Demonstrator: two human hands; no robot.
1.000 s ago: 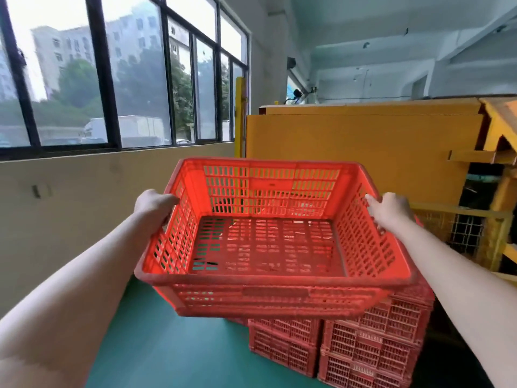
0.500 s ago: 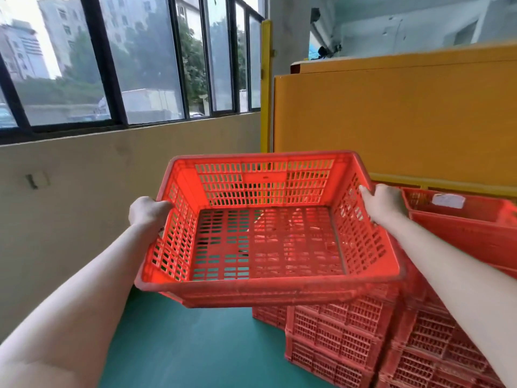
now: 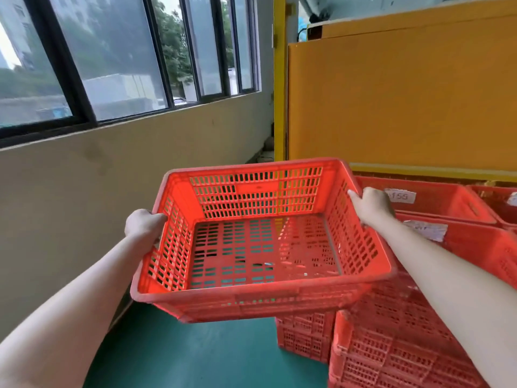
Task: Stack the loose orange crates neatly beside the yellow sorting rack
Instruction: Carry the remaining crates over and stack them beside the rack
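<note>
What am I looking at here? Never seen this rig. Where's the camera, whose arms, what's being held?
There is no robot. The single view comes from a wide-angle camera on a person's head, looking forward and down, so the two bare arms are theirs. The left hand and right hand grip opposite rims of an empty orange crate, held in the air over the green floor. On the right stand stacked orange crates, some with paper labels. Behind them is a yellow panel; windows are on the left.
</note>
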